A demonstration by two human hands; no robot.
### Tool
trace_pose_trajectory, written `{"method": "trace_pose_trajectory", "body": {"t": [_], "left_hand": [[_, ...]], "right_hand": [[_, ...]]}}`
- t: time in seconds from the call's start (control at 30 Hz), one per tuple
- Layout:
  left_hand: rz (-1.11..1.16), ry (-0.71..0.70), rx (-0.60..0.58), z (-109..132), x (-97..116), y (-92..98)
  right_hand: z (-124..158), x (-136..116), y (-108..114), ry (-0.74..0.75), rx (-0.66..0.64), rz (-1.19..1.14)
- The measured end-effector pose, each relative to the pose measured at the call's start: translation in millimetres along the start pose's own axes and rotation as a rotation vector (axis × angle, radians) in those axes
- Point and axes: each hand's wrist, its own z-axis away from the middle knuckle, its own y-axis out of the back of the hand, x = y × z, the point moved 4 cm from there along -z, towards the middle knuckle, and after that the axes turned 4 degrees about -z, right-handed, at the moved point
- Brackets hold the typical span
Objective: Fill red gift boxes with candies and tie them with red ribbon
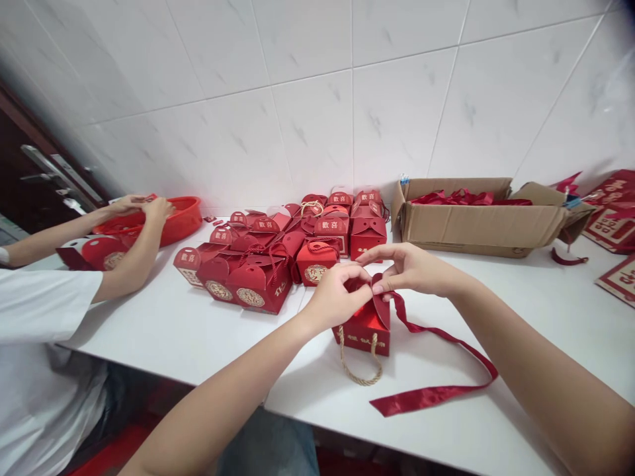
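A small red gift box (pixel 366 338) stands upright on the white table in front of me, its rounded flaps raised. A gold rope handle (pixel 361 381) hangs from its near side onto the table. My left hand (pixel 338 294) is closed at the box's top, its fingers pinching at a flap. From the right, my right hand (pixel 407 270) pinches the dark red satin ribbon (pixel 449 332) against the right flap. The ribbon trails off to the right and curls back along the table. The exact fingertip contact is partly hidden by the hands.
Several red gift boxes (pixel 260 284) stand grouped toward the wall. A cardboard box (pixel 476 228) with red ribbons is at back right, near printed red packages (pixel 615 211). On the left, a co-worker's hands (pixel 159 208) work over a red basket (pixel 186 221).
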Motion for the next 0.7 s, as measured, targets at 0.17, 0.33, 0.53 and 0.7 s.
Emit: {"method": "trace_pose_trajectory", "body": {"t": [0.17,0.33,0.53,0.7], "left_hand": [[0.058,0.068,-0.038,1.1,-7.2,6.8],[0.020,0.115,-0.137,5.7,-3.5,11.0],[-0.121,-0.001,-0.179,10.4,5.1,12.7],[-0.219,-0.004,-0.186,7.4,5.7,6.1]], "right_hand": [[1.6,-3.5,0.3,0.058,-0.030,0.060],[3.0,-3.7,7.1,0.130,-0.052,0.149],[7.6,-8.8,6.5,0.134,-0.049,0.165],[10.1,-10.6,5.1,0.124,-0.044,0.226]]}}
